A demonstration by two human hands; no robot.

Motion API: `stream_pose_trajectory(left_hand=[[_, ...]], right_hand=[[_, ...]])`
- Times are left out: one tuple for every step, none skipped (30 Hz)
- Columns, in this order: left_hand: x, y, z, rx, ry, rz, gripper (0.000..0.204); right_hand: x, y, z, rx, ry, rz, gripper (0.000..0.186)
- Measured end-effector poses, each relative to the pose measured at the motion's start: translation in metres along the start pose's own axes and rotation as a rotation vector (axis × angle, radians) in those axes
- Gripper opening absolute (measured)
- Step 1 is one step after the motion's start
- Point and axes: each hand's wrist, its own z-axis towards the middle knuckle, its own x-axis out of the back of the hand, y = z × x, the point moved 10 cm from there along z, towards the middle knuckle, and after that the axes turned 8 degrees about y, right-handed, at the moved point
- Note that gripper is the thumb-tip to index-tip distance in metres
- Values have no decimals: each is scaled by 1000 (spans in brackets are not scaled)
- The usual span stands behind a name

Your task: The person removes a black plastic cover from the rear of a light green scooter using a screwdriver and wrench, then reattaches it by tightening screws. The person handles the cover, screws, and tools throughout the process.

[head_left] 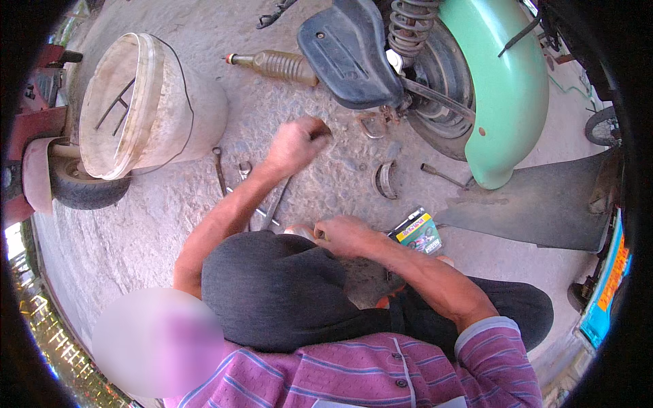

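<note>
My left hand (299,146) reaches out over the rough floor with its fingers curled together. Its fingertips are dark and slightly blurred, so whatever they may pinch does not show. Closer to my body, by my bent knee, my right hand (345,236) is closed in a loose fist. A pale, shiny piece (298,230) lies against its fingers, partly hidden by the knee. Beyond that hand a curved metal brake shoe (386,180) rests on the floor. A green and yellow box (416,232) stands near my right wrist.
A motorcycle's green fender (510,88), wheel (442,75) and spring shock absorber (412,27) rise ahead. Wrenches (220,171) lie left of my hands, a socket tool (442,175) right. A large bucket (197,102) and a brown plastic bottle (282,66) are farther off.
</note>
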Motion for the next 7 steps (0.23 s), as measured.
stream_pose_trajectory(left_hand=[[-28, -6, -4, -31, -88, 46, 24], [-62, -15, -10, -12, -212, 127, 24], [-86, -15, -14, -33, -233, 132, 24], [-109, -15, -18, -38, -270, 158, 25], [-120, -10, -23, -94, -229, 139, 26], [-134, -10, -26, -128, -243, 200, 28], [-140, -9, -28, -212, -254, 187, 28]], right_hand=[[-5, 4, 0, -5, -22, -8, 30], [-10, 8, 2, -11, -29, -20, 30], [-17, 11, 3, -15, -37, -30, 30], [-21, 13, 6, -11, -39, -42, 30], [-25, 14, 8, 14, -45, -42, 30], [-29, 15, 10, 47, -48, -44, 30], [-31, 17, 10, 81, -51, -47, 30]])
